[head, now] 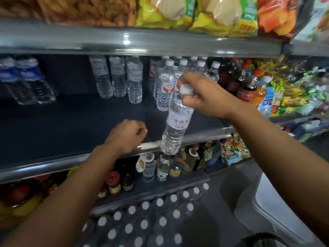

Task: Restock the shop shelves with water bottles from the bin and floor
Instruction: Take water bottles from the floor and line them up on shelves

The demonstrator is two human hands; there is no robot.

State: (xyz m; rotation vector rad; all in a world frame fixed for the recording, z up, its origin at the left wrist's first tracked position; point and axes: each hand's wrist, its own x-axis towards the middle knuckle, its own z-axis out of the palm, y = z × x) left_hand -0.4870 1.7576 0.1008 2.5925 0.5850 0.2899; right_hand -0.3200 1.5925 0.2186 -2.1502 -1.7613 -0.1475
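Head view: right hand (204, 94) pinches white cap and neck of clear ribbed plastic water bottle (175, 125), hanging tilted over metal front lip of dark shelf (74, 125). Left hand (127, 134) curled in loose fist, holding nothing, above shelf edge. Upright clear bottles (135, 81) at shelf back; red-capped cola bottles (247, 86) right. White-capped bottle pack (142, 223) on floor below.
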